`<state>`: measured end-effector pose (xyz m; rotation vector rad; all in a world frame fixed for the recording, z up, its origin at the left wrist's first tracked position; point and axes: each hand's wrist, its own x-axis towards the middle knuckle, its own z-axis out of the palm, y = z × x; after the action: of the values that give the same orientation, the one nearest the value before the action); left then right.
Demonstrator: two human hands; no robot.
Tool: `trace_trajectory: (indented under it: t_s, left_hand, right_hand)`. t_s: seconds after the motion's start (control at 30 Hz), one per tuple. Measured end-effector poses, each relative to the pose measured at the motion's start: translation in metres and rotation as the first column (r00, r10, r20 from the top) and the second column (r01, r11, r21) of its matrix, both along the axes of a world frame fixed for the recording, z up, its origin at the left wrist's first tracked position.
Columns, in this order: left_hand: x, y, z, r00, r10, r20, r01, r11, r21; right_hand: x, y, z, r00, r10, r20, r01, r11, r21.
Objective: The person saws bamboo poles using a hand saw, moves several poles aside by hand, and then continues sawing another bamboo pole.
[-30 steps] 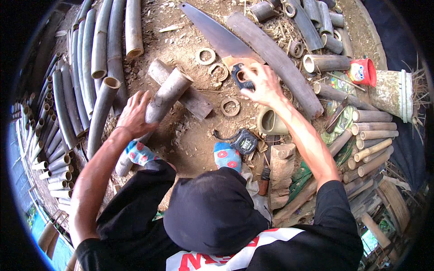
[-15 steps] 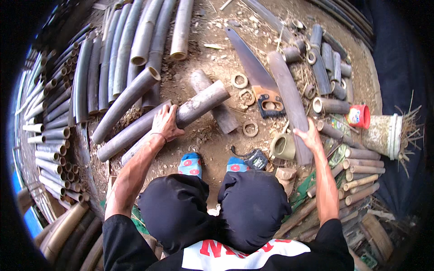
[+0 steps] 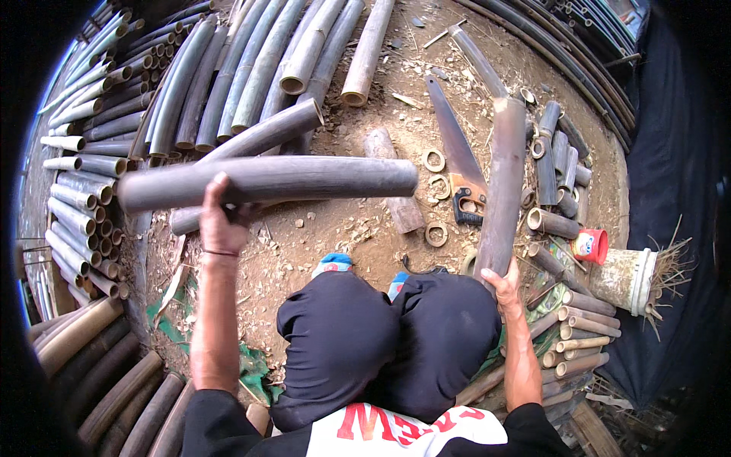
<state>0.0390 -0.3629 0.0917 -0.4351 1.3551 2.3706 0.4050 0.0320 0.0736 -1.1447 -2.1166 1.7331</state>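
My left hand (image 3: 225,222) is closed round a thick, dark bamboo pole (image 3: 320,178), lifted nearly level above the ground. Its left end is smeared by motion. In my right hand (image 3: 504,286) is the lower end of another bamboo pole (image 3: 502,183), which stands up and away from me, past the saw's handle. Under the left pole another bamboo pole (image 3: 266,131) slants, partly covered. A short bamboo log (image 3: 405,214) lies on the dirt beyond my knees. The handsaw (image 3: 454,145), with its wood-and-black handle, rests between that log and the right pole.
Bamboo rings (image 3: 436,234) lie beside the saw. Long bamboo poles (image 3: 312,46) spread at the far left, with stacked bamboo tubes (image 3: 76,206) nearer. On the right are cut bamboo pieces (image 3: 553,223), a red container (image 3: 591,247), a whitish bucket (image 3: 624,282) and stacked tubes (image 3: 586,335).
My left hand has raised a bamboo pole off the pile and turned it level. My right hand has drawn its pole slightly nearer and more upright. The whole view has shifted.
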Motion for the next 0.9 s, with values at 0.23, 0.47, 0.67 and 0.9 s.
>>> trace_trajectory:
  t_s: [0.23, 0.47, 0.67, 0.9]
  left_hand:
    - [0.055, 0.065, -0.145, 0.857, 0.211, 0.47, -0.303, 0.944, 0.129]
    - [0.093, 0.07, -0.144, 0.839, -0.074, 0.54, 0.154, 0.983, -0.103]
    - [0.071, -0.042, -0.105, 0.901, 0.261, 0.348, -0.139, 0.931, -0.338]
    - [0.015, -0.123, -0.102, 0.974, 0.075, 0.214, 0.025, 0.903, -0.43]
  right_hand:
    - [-0.063, 0.003, 0.029, 0.97, 0.235, 0.069, -0.238, 0.84, 0.487]
    - [-0.134, -0.002, 0.025, 0.819, 0.475, 0.322, -0.51, 0.346, 0.788]
    - [-0.214, -0.038, 0.032, 0.479, 0.703, 0.525, -0.613, -0.16, 0.774]
    - [-0.285, -0.098, 0.025, 0.352, 0.76, 0.546, -0.534, -0.315, 0.784]
